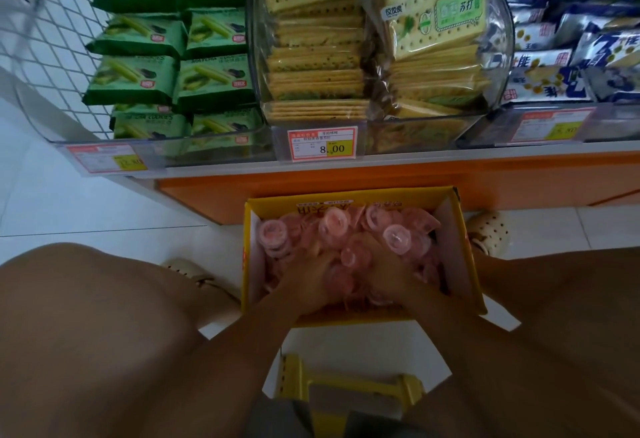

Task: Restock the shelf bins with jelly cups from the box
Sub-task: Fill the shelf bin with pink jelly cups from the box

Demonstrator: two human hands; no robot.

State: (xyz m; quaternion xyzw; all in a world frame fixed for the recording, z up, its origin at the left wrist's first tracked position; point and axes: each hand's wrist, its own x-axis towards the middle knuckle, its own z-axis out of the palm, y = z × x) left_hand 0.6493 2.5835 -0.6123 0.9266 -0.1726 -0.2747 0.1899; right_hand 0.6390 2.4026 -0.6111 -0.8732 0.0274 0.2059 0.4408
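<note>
A yellow cardboard box (464,254) sits open on the white floor between my knees, full of pink jelly cups (332,226). Both my hands are down inside it, side by side among the cups. My left hand (308,282) is curled around a bunch of cups, its fingertips buried in them. My right hand (384,264) is likewise curled into the pile, with cups bunched between the two hands. The fingers of both hands are partly hidden by the cups.
Above the box runs an orange shelf base (381,181) with clear bins: green cookie packs (173,57) at left, soda crackers (346,39) in the middle with an 8.00 price tag (322,144), blue packs (571,39) at right. A yellow stool (346,389) is under me.
</note>
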